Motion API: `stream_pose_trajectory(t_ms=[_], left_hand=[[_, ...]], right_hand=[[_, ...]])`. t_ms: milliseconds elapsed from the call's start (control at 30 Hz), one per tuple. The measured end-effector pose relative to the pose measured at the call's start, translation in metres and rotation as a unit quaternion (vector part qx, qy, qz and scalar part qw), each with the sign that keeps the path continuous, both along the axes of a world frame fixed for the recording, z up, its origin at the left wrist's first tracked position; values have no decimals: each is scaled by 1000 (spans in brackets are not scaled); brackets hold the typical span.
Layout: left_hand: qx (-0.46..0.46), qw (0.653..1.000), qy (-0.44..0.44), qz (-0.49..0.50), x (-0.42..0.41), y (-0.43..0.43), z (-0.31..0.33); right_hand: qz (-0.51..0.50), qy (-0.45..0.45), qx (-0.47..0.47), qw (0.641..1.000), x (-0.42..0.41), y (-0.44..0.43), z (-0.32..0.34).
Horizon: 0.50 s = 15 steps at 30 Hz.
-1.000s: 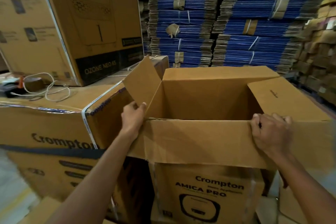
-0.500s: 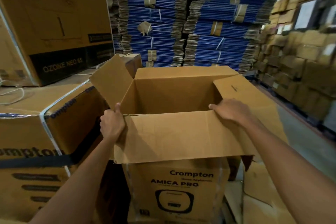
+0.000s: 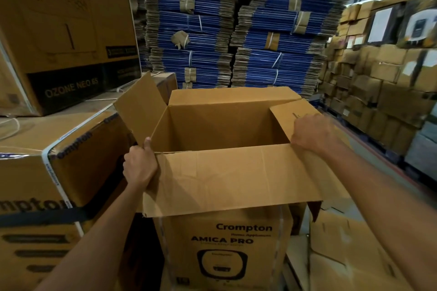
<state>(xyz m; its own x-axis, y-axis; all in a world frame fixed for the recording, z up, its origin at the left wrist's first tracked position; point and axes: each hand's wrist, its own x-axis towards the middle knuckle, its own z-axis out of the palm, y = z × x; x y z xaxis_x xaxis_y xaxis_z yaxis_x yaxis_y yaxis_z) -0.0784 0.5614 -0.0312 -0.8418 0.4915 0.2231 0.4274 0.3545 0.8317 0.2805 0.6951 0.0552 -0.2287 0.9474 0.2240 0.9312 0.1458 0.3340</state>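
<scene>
An open brown Crompton carton [image 3: 222,241] stands in front of me, its inside dark and apparently empty. The near flap [image 3: 227,177] folds outward toward me. My left hand [image 3: 139,165] grips the carton's near left corner, thumb up along the left flap [image 3: 139,106]. My right hand [image 3: 312,131] rests on the right flap [image 3: 283,116] at the near right corner, with its fingertips hidden over the edge.
A strapped Crompton box [image 3: 47,172] stands close on the left with a large "OZONE NEO 65" box [image 3: 63,38] on top of it. Stacks of flattened blue cartons [image 3: 236,30] rise behind. Brown boxes [image 3: 378,82] pile up at right. Loose cardboard [image 3: 343,255] lies at lower right.
The view has swung left to right. My right hand moved from gripping the near flap's right end to the right flap's inner edge. My left hand stayed at the left corner.
</scene>
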Motion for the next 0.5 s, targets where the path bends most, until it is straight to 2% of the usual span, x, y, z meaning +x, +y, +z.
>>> stream_pose_trajectory(t_ms=[133,200,267,367,500], left_hand=[[8,1000,-14,9,6,1,1],[10,1000,-13,14,7,0,1],[13,1000,-10,17,6,-2,0],[13,1000,-7,16,6,-4,-1],[19,1000,-7,13,5,-6,-1]], right_hand=[[25,104,-95,990,14,12,-10],[44,163,-171,971,5,9,-13],[21,208,-230,950,-6,6,-16],[-29,190,-216,957,-15,3,-17],[-16,87,-145,986,-20,-7,-4]])
